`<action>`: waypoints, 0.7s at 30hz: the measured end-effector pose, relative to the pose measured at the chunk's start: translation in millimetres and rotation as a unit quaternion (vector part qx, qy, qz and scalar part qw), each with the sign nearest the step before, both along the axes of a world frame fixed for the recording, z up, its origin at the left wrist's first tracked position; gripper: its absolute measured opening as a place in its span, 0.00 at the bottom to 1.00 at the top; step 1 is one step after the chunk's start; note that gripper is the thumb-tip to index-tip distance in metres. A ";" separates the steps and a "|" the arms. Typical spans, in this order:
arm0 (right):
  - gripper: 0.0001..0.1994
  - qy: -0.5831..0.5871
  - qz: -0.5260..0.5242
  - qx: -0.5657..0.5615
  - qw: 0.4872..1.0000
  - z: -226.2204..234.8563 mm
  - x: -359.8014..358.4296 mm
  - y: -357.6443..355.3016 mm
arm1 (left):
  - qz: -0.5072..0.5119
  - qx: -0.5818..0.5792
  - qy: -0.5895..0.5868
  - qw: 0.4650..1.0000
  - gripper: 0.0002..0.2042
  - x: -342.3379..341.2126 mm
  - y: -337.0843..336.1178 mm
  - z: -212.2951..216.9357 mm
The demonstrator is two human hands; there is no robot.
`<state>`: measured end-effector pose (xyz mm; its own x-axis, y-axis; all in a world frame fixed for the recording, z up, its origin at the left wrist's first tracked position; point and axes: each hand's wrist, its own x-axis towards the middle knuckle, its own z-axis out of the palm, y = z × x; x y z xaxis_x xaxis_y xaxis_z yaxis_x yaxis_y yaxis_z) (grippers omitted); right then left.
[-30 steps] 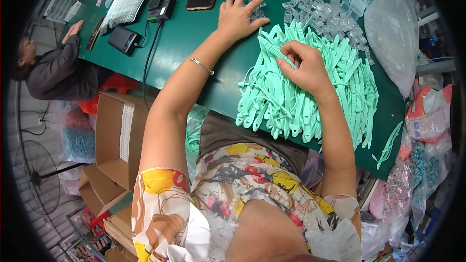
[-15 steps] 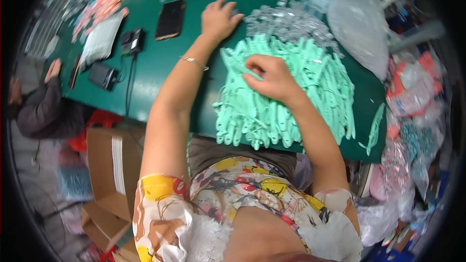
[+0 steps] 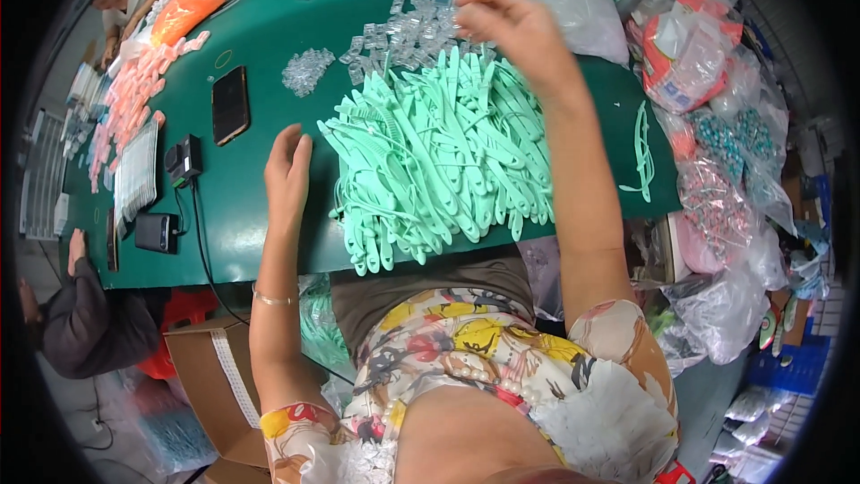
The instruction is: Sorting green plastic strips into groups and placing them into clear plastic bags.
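A big heap of mint-green plastic combs (image 3: pixel 439 161) lies on the green table (image 3: pixel 237 233) in front of me. My left hand (image 3: pixel 287 170) rests flat on the table just left of the heap, fingers apart, holding nothing. My right hand (image 3: pixel 511 22) is raised over the far side of the heap, above a scatter of small clear plastic pieces (image 3: pixel 408 36). Its fingers are curled; whether they pinch a clear piece I cannot tell.
A black phone (image 3: pixel 230 105), a charger (image 3: pixel 184 161) and a black box (image 3: pixel 157 233) lie to the left. Pink and orange parts (image 3: pixel 134 99) sit far left. One loose green comb (image 3: pixel 640 148) lies right. Filled plastic bags (image 3: pixel 717 197) crowd the right; a cardboard box (image 3: pixel 210 367) stands below. Other people sit at left.
My right hand lifted off the comb heap and reached farther away toward the clear pieces. My left hand drew back from the far side to the heap's near left edge.
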<state>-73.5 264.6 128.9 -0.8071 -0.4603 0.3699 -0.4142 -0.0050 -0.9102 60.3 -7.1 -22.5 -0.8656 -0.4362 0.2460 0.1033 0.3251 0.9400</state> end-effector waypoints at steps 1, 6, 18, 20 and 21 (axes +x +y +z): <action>0.11 0.000 -0.047 0.021 0.999 -0.3 -5.4 18.5 | -0.004 -0.004 -0.040 0.999 0.17 10.9 2.1 1.8; 0.23 0.055 -0.274 0.435 0.856 -50.0 -35.1 126.9 | -0.040 -0.067 -0.130 0.988 0.24 35.5 30.1 26.9; 0.22 -0.187 -0.214 0.131 0.950 -104.7 40.1 102.2 | -0.126 0.310 -0.133 0.933 0.44 20.2 80.6 41.9; 0.22 -0.355 -0.108 0.011 0.929 -85.2 52.5 89.9 | -0.137 0.329 -0.140 0.924 0.47 17.1 92.4 53.1; 0.22 -0.354 -0.103 0.011 0.930 -84.1 53.3 87.9 | -0.135 0.330 -0.155 0.921 0.48 13.2 93.7 55.3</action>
